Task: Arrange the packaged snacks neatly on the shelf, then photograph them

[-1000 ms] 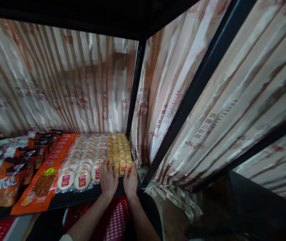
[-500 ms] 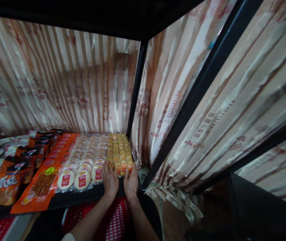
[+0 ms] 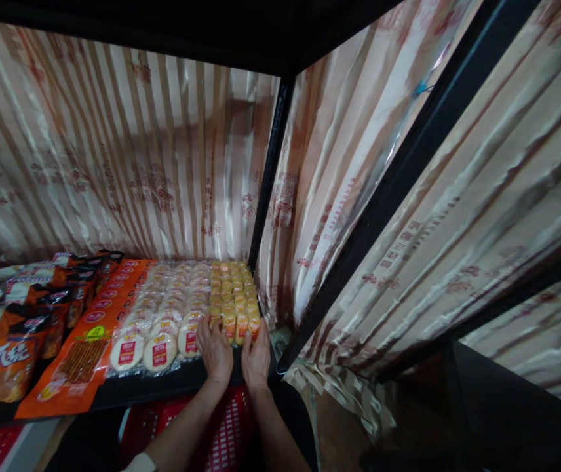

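Several rows of small yellow snack packs [image 3: 234, 288] stand at the right end of a dark shelf [image 3: 137, 387]. My left hand [image 3: 215, 351] is at their front left, fingers bent over the near packs beside the round wrapped crackers [image 3: 160, 351]. At the front right corner, my right hand [image 3: 257, 357] has its thumb against the front packs and its fingers along their outer side. Between them the two hands grip the near end of the rows. Some fingertips are hidden by the packs and hands.
Left of the crackers lie orange pretzel-stick bags [image 3: 81, 360], then orange-black snack bags [image 3: 10, 360]. A black post [image 3: 271, 170] rises behind the packs, and a thick slanted one [image 3: 383, 210] stands at right. Striped curtains [image 3: 177, 164] hang behind. A red basket [image 3: 229, 426] sits below.
Both hands stay at the front of the yellow packs with hardly any movement. The view has shifted slightly.
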Demonstrator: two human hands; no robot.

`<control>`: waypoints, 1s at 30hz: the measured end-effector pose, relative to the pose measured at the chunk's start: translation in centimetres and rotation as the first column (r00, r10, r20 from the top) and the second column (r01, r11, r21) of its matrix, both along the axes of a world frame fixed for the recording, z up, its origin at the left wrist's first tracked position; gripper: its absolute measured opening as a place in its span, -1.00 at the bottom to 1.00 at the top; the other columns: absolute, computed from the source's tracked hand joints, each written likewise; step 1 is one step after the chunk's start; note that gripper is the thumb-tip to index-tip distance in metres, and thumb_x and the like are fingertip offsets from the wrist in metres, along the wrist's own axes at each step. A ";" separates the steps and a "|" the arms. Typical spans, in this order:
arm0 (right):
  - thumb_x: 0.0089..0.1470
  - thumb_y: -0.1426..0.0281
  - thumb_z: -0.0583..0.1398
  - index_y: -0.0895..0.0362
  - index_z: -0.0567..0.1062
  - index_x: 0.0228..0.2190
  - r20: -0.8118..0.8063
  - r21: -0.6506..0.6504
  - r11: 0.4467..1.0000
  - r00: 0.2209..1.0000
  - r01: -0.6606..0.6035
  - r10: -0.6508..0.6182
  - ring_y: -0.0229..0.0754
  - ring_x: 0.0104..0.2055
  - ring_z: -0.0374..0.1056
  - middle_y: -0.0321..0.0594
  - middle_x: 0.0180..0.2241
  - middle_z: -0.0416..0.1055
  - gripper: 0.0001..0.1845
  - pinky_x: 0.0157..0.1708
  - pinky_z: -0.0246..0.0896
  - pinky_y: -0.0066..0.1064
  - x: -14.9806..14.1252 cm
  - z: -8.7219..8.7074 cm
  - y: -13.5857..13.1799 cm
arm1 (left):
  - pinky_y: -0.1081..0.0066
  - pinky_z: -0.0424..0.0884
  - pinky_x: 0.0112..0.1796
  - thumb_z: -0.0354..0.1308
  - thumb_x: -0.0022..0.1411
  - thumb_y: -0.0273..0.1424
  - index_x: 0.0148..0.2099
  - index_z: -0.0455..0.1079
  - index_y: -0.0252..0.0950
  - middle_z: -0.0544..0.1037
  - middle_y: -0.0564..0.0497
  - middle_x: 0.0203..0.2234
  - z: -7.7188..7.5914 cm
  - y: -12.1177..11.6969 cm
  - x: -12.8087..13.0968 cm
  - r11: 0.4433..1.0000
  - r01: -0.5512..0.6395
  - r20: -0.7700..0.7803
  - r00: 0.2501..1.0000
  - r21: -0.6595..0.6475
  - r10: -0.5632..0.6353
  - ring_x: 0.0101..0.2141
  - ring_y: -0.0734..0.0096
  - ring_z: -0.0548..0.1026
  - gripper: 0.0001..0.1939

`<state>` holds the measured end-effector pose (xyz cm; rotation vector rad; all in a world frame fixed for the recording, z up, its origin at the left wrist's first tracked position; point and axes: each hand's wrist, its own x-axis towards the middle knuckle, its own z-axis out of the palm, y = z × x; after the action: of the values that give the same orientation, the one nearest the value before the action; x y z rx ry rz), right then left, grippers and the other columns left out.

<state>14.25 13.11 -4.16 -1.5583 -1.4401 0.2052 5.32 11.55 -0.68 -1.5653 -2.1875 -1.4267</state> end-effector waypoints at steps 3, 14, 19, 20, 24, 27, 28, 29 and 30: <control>0.20 0.14 -0.15 0.37 0.16 0.15 0.007 -0.001 1.000 1.000 0.005 -0.005 0.03 0.20 0.11 0.22 0.15 0.17 -0.33 0.11 0.08 -0.07 0.0 -0.1 0.0 | -0.08 0.22 0.04 -0.08 0.20 -0.53 -0.11 0.32 -0.32 0.29 -0.22 0.03 0.2 0.0 0.1 1.000 -0.026 -0.022 0.999 -0.009 0.026 0.13 0.02 0.17 -0.76; 0.20 0.15 -0.16 0.45 0.16 0.13 0.029 -0.034 0.999 1.000 -0.008 0.009 0.05 0.21 0.08 0.25 0.13 0.18 -0.31 0.13 0.04 -0.09 0.0 0.1 0.0 | -0.07 0.22 0.04 -0.03 0.23 -0.46 -0.20 0.32 -0.30 0.31 -0.20 -0.02 0.1 -1.8 -1.7 0.997 0.057 -0.216 0.975 0.052 -0.044 0.11 0.01 0.20 -0.87; 0.20 0.14 -0.15 0.38 0.18 0.13 0.010 -0.032 0.999 1.000 -0.012 0.012 0.03 0.20 0.09 0.20 0.12 0.20 -0.34 0.13 0.04 -0.09 0.0 0.4 -0.2 | -0.04 0.24 0.04 0.02 0.20 -0.47 -0.22 0.37 -0.28 0.30 -0.19 0.02 -0.4 -3.2 -2.0 0.995 0.095 -0.297 0.952 0.037 -0.080 0.12 0.01 0.18 -0.87; 0.20 0.14 -0.15 0.37 0.18 0.13 0.008 -0.031 0.999 1.000 -0.012 0.012 0.03 0.20 0.09 0.20 0.12 0.20 -0.34 0.13 0.04 -0.09 0.0 0.4 -0.2 | -0.04 0.24 0.05 0.03 0.20 -0.47 -0.24 0.38 -0.28 0.30 -0.17 0.02 -0.4 -3.3 -1.9 0.994 0.099 -0.301 0.950 0.034 -0.084 0.12 0.01 0.18 -0.88; 0.20 0.14 -0.15 0.38 0.17 0.13 0.012 -0.026 1.000 1.000 -0.009 0.009 0.02 0.21 0.08 0.21 0.13 0.19 -0.33 0.13 0.04 -0.10 0.0 0.3 -0.2 | -0.04 0.24 0.05 0.04 0.18 -0.50 -0.29 0.43 -0.27 0.31 -0.16 0.04 0.0 -3.1 -1.7 0.996 0.091 -0.315 0.945 0.013 -0.083 0.14 0.01 0.17 -0.86; 0.20 0.14 -0.14 0.37 0.18 0.13 0.014 -0.017 1.000 1.000 -0.007 0.007 0.02 0.20 0.10 0.20 0.12 0.20 -0.34 0.12 0.05 -0.10 -0.1 0.3 -0.1 | -0.04 0.24 0.05 0.04 0.18 -0.51 -0.30 0.46 -0.30 0.31 -0.20 0.05 0.2 -3.0 -1.5 0.994 0.105 -0.331 0.938 0.000 -0.099 0.13 -0.03 0.16 -0.84; 0.20 0.14 -0.14 0.37 0.18 0.13 0.016 -0.022 1.000 1.000 -0.005 0.006 0.02 0.20 0.10 0.20 0.13 0.20 -0.34 0.12 0.05 -0.10 -0.1 0.3 -0.1 | -0.03 0.23 0.05 0.04 0.18 -0.51 -0.30 0.47 -0.30 0.31 -0.20 0.05 0.3 -3.0 -1.5 0.993 0.114 -0.334 0.936 -0.008 -0.110 0.14 -0.03 0.16 -0.83; 0.20 0.14 -0.15 0.38 0.18 0.13 0.018 -0.029 1.000 1.000 -0.003 0.004 0.02 0.20 0.10 0.20 0.13 0.19 -0.34 0.13 0.04 -0.10 -0.1 0.3 -0.2 | -0.03 0.22 0.06 0.04 0.17 -0.53 -0.30 0.47 -0.30 0.30 -0.20 0.06 0.3 -3.1 -1.4 0.992 0.123 -0.336 0.934 -0.018 -0.122 0.14 -0.04 0.15 -0.82; 0.20 0.14 -0.15 0.38 0.18 0.13 0.020 -0.038 0.999 1.000 -0.002 0.003 0.02 0.20 0.10 0.21 0.13 0.19 -0.33 0.13 0.04 -0.10 -0.1 0.4 -0.2 | -0.02 0.21 0.07 0.03 0.17 -0.54 -0.29 0.47 -0.30 0.29 -0.20 0.07 0.3 -3.2 -1.4 0.991 0.129 -0.337 0.932 -0.027 -0.130 0.15 -0.04 0.14 -0.81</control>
<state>14.17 12.93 -3.73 -1.5928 -1.4616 0.2201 3.93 8.35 -0.38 -1.8286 -1.9199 -1.0800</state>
